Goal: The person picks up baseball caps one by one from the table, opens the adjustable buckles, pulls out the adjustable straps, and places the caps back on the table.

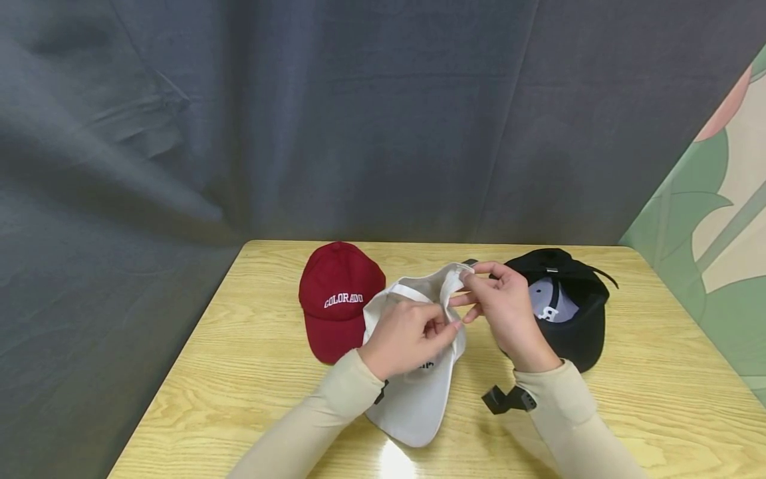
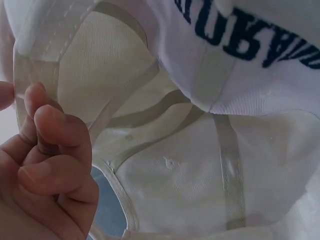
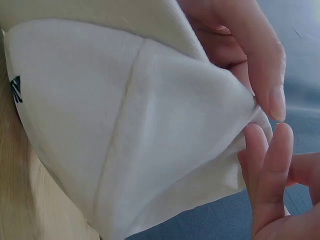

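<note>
A white baseball cap (image 1: 413,412) is held up over the table, its brim towards me and its opening upward. My left hand (image 1: 413,336) pinches the rim of the cap on its right side with thumb and fingers. On the back edge of the same cap, my right hand (image 1: 503,306) pinches the fabric near the strap. The left wrist view shows the inside of the cap (image 2: 170,185), with seam tapes and dark lettering upside down. In the right wrist view, fingers of both hands meet at the folded edge of the cap (image 3: 165,110).
A red cap (image 1: 338,286) lettered COLORADO lies left of the white one on the wooden table (image 1: 239,359). To the right, a black cap (image 1: 583,332) rests with its grey lining showing. A dark cloth (image 1: 383,133) hangs behind the table.
</note>
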Action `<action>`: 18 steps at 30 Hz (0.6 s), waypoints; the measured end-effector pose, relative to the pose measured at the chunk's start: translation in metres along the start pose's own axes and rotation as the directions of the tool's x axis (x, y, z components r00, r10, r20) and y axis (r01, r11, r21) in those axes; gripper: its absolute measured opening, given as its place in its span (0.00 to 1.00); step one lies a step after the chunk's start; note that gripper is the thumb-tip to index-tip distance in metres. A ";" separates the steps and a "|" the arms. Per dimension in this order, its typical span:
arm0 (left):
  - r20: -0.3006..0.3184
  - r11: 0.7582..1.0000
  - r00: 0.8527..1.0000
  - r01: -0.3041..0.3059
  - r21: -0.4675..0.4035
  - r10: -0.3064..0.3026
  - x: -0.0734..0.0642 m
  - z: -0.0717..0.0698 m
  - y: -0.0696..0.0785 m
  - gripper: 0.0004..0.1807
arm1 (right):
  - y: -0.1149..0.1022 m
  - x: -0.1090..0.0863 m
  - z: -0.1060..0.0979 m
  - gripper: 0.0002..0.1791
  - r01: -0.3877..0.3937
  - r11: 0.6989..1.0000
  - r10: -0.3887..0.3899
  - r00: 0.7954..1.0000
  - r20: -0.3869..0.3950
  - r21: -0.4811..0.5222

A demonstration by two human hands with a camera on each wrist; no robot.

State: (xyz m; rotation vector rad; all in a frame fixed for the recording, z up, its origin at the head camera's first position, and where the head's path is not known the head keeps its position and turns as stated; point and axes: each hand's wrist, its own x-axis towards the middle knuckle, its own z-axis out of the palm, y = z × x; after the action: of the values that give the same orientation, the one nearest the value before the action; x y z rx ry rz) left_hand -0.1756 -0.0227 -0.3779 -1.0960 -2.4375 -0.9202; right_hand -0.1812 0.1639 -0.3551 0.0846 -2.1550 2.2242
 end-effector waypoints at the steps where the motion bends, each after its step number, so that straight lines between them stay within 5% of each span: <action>1: 0.005 1.000 1.000 0.008 -0.004 -0.008 0.000 0.001 0.001 0.15 | 0.000 0.000 0.000 0.13 0.000 1.000 0.000 1.000 0.001 0.004; 18: -0.055 0.999 0.998 0.036 -0.012 -0.037 -0.001 -0.006 0.006 0.16 | 0.000 0.001 0.001 0.14 -0.003 1.000 0.003 0.999 0.036 -0.005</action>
State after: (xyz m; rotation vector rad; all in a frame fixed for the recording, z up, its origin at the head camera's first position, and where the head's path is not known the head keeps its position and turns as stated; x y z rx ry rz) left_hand -0.1704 -0.0242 -0.3708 -1.0188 -2.4180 -0.9634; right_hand -0.1817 0.1633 -0.3550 0.1220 -2.1800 2.2354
